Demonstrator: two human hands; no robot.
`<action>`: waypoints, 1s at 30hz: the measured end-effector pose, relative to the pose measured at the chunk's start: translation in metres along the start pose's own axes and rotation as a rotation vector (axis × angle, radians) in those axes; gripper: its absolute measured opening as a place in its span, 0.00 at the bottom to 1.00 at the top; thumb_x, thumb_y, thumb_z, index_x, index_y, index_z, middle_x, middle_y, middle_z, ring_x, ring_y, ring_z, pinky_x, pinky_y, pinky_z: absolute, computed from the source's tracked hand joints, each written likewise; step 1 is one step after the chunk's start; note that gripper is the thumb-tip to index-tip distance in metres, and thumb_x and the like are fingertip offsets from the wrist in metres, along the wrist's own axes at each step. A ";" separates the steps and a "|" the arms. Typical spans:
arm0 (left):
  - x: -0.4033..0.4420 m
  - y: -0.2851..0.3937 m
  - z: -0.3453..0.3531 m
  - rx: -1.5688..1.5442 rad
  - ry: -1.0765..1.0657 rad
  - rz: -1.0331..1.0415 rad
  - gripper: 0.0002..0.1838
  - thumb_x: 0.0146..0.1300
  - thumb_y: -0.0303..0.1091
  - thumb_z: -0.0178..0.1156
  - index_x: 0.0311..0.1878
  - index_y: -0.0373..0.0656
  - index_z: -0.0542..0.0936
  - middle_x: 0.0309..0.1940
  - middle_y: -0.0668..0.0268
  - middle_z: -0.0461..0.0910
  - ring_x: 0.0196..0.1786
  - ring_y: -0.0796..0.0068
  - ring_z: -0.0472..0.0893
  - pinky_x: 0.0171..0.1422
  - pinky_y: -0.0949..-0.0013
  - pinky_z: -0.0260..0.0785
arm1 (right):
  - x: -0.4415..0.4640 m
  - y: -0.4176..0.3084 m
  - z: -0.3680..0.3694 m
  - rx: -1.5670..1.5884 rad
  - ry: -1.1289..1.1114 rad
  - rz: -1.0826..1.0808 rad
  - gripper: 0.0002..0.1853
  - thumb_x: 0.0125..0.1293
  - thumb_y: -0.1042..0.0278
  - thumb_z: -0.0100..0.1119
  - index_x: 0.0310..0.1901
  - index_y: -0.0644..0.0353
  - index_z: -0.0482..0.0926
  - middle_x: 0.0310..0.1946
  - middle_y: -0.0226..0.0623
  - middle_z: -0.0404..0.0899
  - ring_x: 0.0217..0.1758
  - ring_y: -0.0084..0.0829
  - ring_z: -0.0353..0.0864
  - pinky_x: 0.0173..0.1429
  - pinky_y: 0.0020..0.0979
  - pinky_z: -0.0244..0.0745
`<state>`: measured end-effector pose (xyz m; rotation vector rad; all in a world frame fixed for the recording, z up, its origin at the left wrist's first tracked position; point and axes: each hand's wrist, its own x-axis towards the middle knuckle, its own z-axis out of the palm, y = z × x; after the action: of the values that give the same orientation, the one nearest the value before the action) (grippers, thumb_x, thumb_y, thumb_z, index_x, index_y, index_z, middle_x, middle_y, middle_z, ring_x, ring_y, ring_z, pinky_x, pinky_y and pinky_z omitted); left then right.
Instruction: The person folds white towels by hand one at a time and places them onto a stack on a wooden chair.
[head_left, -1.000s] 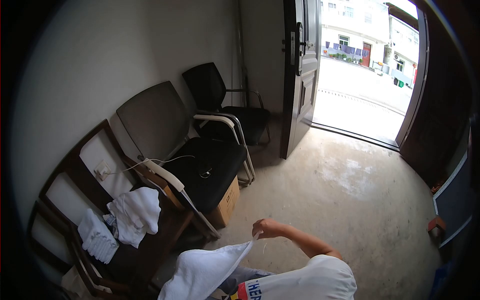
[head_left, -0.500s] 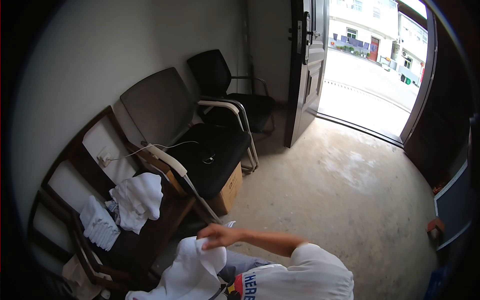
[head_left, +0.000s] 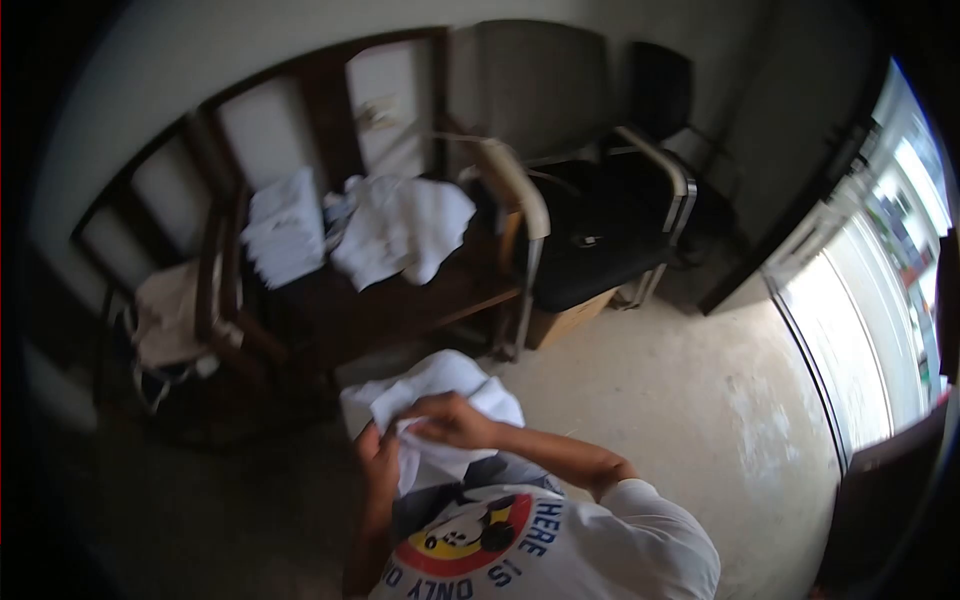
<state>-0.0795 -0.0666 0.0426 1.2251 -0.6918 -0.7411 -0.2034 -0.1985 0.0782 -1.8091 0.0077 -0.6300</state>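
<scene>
A white cloth point(head_left: 450, 375) lies spread and rumpled over my lap, its upper part standing up in front of my hands. My right hand point(head_left: 455, 420) is closed on a fold of it, fingers bent toward the left. Close beside it, my left hand point(head_left: 377, 455) pinches the same cloth near its left edge. The fingertips of both hands nearly meet, and the fabric partly hides them. Ahead on the dark wooden chair point(head_left: 400, 315) sit a neat stack of folded white cloths point(head_left: 285, 230) and, to its right, a loose heap of white cloth point(head_left: 405, 225).
A black office chair point(head_left: 600, 270) stands right of the wooden chair, with a cardboard box point(head_left: 570, 320) beneath it. Another dark chair point(head_left: 662, 95) is behind. At left hangs a beige bag point(head_left: 170, 310). The open door point(head_left: 800, 220) is at right.
My view has swung left and down, with some blur. My left hand now shows on the cloth beside the right hand. The cloth is gathered closer between both hands.
</scene>
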 end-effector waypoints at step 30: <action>0.003 0.011 -0.006 -0.011 -0.109 0.048 0.15 0.68 0.26 0.52 0.56 0.33 0.72 0.46 0.65 0.77 0.46 0.80 0.75 0.52 0.77 0.66 | 0.029 0.014 0.010 0.298 0.151 0.316 0.06 0.60 0.79 0.64 0.37 0.65 0.77 0.34 0.29 0.76 0.39 0.18 0.75 0.46 0.21 0.70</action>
<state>-0.0713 -0.0639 0.0525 1.1605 -0.8027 -0.7756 -0.1701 -0.2039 0.0755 -1.4316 0.2824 -0.5089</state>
